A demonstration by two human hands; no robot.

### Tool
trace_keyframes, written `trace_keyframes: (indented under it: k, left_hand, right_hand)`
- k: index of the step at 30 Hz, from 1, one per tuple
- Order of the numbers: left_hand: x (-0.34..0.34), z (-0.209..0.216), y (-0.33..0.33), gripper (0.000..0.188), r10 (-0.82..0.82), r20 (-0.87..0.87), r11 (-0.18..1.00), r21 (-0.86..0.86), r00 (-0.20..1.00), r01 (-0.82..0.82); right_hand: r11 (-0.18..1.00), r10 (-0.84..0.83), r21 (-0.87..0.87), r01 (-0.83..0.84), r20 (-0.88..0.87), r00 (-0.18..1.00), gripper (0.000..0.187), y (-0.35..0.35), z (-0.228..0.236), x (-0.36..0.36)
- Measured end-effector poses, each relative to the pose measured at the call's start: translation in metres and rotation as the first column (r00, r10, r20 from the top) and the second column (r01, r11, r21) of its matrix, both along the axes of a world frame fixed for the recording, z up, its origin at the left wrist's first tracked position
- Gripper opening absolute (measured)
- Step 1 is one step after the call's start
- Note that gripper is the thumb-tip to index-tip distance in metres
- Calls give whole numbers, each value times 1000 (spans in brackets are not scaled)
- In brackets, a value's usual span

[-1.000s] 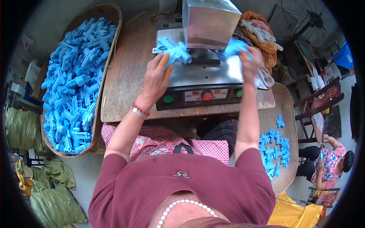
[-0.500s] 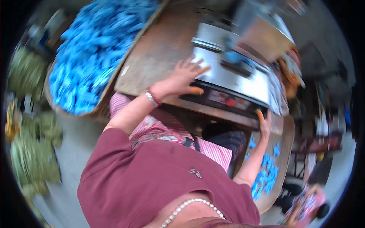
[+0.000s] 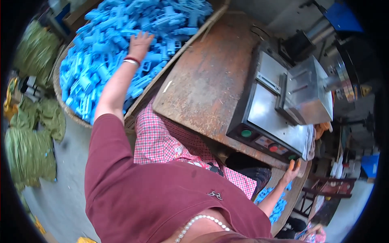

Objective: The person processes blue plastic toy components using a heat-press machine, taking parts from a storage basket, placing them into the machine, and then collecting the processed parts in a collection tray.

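Observation:
My left hand [image 3: 140, 46] reaches over a heap of light-blue plastic toy guns [image 3: 103, 50] in a wide woven basket [image 3: 133, 103]. Its fingers are apart; nothing shows in them, and I cannot tell whether they touch the pile. At the front right corner of a bench machine [image 3: 279, 111], my right hand [image 3: 289, 174] is beside a green button [image 3: 293, 156]. Orange covers show on two of its fingertips, which are apart with nothing held. A metal box-shaped head [image 3: 310, 93] stands over the machine's steel top. A red button [image 3: 274, 148] and another green button [image 3: 246, 133] are on its front.
The machine stands on a worn wooden table [image 3: 198, 77]. Below my right arm, another tray [image 3: 298, 198] holds more blue pieces [image 3: 277, 206]. Green sacks [image 3: 30, 152] lie on the floor at left. A dark red chair [image 3: 332, 187] and a person [image 3: 314, 235] are at the right.
My left hand has moved left from the machine's front to above the blue toy guns. My right hand stays by the machine's right corner. The view has turned left.

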State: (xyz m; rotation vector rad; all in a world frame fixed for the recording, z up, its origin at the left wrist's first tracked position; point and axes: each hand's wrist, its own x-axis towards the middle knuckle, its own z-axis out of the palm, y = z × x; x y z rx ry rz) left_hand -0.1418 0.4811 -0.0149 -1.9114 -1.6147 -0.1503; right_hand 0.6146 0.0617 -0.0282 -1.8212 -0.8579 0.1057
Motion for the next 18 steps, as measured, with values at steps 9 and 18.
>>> trace_keyframes:
  k: [9, 18]
  left_hand:
    - [277, 131, -123, 41, -722, 688, 494, 445, 68, 747]
    - [354, 62, -209, 37, -434, 879, 753, 233, 199, 616]
  right_hand:
    - [975, 216, 46, -219, 54, 975, 34, 100, 77, -48]
    - [830, 487, 53, -555, 417, 767, 24, 223, 78, -60]
